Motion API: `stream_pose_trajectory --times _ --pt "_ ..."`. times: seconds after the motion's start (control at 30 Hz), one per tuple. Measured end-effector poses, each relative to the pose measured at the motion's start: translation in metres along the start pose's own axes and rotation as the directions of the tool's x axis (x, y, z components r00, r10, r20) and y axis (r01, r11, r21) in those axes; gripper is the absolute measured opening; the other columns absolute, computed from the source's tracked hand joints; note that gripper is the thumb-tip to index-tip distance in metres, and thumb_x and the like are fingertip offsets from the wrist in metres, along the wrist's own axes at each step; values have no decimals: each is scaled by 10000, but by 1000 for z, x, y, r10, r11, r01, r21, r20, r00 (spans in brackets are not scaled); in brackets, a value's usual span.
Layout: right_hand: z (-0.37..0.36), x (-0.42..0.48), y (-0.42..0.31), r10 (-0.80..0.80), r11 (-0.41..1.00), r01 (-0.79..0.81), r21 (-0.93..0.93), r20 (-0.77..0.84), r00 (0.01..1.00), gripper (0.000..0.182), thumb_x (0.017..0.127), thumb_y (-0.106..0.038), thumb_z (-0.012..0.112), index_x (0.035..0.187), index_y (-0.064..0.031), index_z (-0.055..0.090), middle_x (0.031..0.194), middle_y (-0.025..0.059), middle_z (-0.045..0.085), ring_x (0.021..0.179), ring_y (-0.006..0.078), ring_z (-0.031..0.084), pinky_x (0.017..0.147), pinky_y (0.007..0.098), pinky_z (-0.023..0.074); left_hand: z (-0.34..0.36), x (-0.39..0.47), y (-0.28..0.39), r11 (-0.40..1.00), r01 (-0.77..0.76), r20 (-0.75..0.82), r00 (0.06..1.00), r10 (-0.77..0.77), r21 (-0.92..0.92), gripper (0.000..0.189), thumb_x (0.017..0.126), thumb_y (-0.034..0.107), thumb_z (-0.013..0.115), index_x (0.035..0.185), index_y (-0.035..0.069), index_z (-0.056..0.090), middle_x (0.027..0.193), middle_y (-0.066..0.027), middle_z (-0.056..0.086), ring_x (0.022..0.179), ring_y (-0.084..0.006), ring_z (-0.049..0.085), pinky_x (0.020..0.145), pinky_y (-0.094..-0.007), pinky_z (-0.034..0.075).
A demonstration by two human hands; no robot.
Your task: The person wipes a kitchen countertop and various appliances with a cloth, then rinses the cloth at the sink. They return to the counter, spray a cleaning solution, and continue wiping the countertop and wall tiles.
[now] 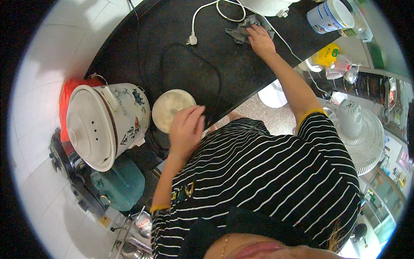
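My right hand (261, 42) presses down on a crumpled grey cloth (243, 31) on the black countertop (194, 68), with its fingers on the fabric. Just beyond the cloth stands a white appliance (270, 6), partly cut off by the view's top edge. My left hand (186, 128) is slightly blurred and holds nothing, its fingers loosely apart. It overlaps the edge of a round cream-coloured disc (169, 108); whether it touches the disc I cannot tell. Left of the disc is a white electric stew pot (129, 103) with painted decoration and its lid (87, 129) on.
A white plug (192, 39) and its cord lie near the cloth. A black cable (194, 53) loops over the counter. A white-and-blue can (326, 17) stands at the far right. A teal plastic jug (121, 184) and red bag (66, 97) flank the pot. A fan (362, 136) stands at right.
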State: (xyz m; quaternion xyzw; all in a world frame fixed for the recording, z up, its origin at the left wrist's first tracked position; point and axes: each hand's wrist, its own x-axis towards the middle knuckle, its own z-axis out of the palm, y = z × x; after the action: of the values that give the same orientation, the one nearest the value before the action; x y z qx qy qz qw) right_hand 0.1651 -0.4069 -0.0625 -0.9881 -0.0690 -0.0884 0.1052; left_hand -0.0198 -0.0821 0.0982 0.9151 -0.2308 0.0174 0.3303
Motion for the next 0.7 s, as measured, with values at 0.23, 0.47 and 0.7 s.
stream_pose_trajectory --times 0.23,0.47,0.7 --pt "-15 -29 -34 35 999 -37 22 100 994 396 826 -192 526 1211 -114 476 1284 165 417 1182 357 392 1003 411 324 106 40 -14 917 85 493 822 -286 390 439 811 132 517 1227 47 404 1048 -209 538 857 -322 600 696 -397 511" --pt "-10 -62 -38 76 995 -81 60 82 994 437 817 -241 530 1223 -98 456 1299 194 397 1194 383 366 1021 422 296 90 45 -10 974 144 408 890 -205 177 399 794 101 509 1175 3 442 1025 -210 547 840 -321 612 691 -368 516" --pt "-14 -84 -43 144 989 -139 -41 153 978 490 815 -238 534 1265 -95 405 1311 188 372 1197 368 355 1024 427 284 -89 -16 3 964 20 -216 973 -80 -266 275 768 -14 493 1038 2 544 923 -179 563 820 -330 561 727 -377 454"
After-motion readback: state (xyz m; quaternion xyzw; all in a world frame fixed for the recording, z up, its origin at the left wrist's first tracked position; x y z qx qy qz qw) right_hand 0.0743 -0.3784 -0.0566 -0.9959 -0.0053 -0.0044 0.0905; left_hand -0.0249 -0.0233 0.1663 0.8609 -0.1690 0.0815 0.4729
